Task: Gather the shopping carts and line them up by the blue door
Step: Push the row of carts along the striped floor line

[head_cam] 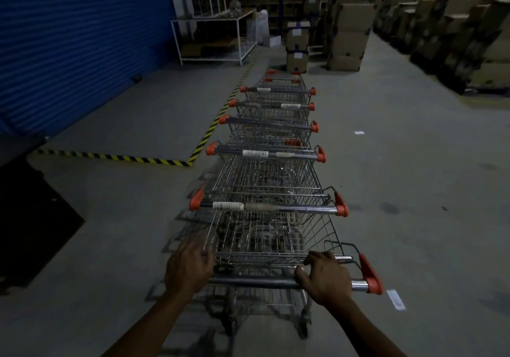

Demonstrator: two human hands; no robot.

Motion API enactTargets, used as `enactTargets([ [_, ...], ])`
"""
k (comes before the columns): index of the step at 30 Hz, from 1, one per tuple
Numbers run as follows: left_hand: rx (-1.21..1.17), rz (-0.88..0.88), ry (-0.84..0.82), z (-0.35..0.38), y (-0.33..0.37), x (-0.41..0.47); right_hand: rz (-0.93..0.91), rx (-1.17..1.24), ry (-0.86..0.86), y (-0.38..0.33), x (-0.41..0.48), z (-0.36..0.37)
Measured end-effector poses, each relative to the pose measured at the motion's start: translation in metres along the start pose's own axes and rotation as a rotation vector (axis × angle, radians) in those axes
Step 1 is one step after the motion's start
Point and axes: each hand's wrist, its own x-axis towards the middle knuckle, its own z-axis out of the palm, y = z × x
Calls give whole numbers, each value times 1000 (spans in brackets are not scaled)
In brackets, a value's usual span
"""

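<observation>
— Because the nearest cart (pixel 265 246) has to drive the whole nested row, my right hand (pixel 325 276) is curled round its handle (pixel 256 283), right of middle. Left hand (pixel 190 267) sits over the bar's left end. It's blurred, so I can't tell whether it grips.
— Where's the row?
— Row of carts (pixel 276 113) runs from bottom centre to the frame's upper middle, each basket tucked into the one ahead. That saves floor and steers as one piece. It lies just right of the hazard tape (pixel 211 126). Blue door (pixel 82 39) fills the upper left, across the taped patch of floor (pixel 132 113).
— Why that side?
— My guess: the tape marks the door's keep-out zone, so the line parks along its edge.
— Anything in the baskets?
— Bare wire as far as I can see, but the light is dim. One red flap (pixel 292 142) mid-row, likely a seat part. Cardboard boxes (pixel 350 39) in the upper right are stacked closed, contents unknown.
</observation>
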Motion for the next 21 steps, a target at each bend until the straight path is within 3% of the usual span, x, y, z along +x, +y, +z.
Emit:
enactTargets([
  [7,-37,-155,-41,25,-18,90,-15,8,2,-11,101,1],
  [21,-35,7,-25,80,-155,327,94,24,13,-123,306,13],
])
